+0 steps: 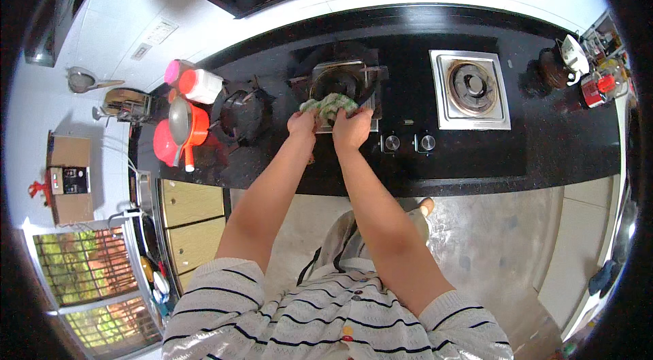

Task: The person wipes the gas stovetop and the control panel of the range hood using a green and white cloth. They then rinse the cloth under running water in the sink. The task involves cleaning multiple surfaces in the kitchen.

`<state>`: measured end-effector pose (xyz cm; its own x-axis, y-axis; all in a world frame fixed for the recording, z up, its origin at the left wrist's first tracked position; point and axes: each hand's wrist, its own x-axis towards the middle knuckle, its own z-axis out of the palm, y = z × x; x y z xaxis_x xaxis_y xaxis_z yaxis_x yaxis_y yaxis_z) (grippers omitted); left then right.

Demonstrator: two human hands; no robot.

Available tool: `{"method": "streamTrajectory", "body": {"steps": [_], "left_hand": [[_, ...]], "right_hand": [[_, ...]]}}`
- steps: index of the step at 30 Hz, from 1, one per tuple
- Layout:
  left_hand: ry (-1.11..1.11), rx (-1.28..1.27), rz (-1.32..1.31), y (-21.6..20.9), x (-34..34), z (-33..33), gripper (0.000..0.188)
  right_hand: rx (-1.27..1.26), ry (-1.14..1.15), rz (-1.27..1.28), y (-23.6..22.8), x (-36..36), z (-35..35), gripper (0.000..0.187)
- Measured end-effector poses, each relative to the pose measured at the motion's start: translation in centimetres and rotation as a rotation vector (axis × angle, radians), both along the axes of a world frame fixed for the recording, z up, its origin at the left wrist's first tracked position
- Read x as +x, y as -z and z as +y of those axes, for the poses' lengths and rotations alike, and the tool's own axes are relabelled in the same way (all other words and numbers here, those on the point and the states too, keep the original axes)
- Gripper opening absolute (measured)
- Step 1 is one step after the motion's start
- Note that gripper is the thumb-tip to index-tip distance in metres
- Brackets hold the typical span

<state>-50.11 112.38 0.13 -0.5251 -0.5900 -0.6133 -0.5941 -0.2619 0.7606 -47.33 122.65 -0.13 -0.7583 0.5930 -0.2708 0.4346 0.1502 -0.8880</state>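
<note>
A green and white checked cloth (pixel 331 104) is bunched over the front of the left burner (pixel 338 81), whose square metal plate shows around it. My left hand (pixel 304 123) is closed on the cloth's left end. Closed too, my right hand (pixel 352 130) grips its right end, close beside the left one. A dark bar-like piece (pixel 368 93) sticks up just beyond my right fingers; whether they touch it I cannot tell. The cloth hides part of the burner.
Right of my hands are two knobs (pixel 409 143) and another burner (pixel 471 88). On the left stand a dark wok-like pan (pixel 241 114), an orange-red pot (pixel 198 123) and lidded jars (pixel 201 87). A white jug (pixel 574 59) sits at the far right.
</note>
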Motion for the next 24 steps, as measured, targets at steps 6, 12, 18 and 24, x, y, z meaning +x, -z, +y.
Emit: {"method": "streamTrajectory", "body": {"steps": [6, 12, 18, 24], "left_hand": [[-0.026, -0.011, -0.096, 1.5, 2.9, 0.1, 0.036], [-0.010, 0.003, -0.073, 5.1, 2.1, -2.4, 0.037], [0.082, 0.216, -0.016, 5.1, 4.8, -3.0, 0.028], [0.393, 0.006, 0.436, 1.1, 8.1, 2.0, 0.015]], "right_hand": [[0.025, -0.037, -0.107, 3.1, 2.8, -0.7, 0.046], [0.025, -0.012, -0.134, 4.5, 2.0, -2.0, 0.045], [-0.023, 0.004, 0.075, 5.2, 3.4, -0.3, 0.047], [0.008, -0.244, 0.440, -1.1, 5.2, 4.2, 0.016]]}}
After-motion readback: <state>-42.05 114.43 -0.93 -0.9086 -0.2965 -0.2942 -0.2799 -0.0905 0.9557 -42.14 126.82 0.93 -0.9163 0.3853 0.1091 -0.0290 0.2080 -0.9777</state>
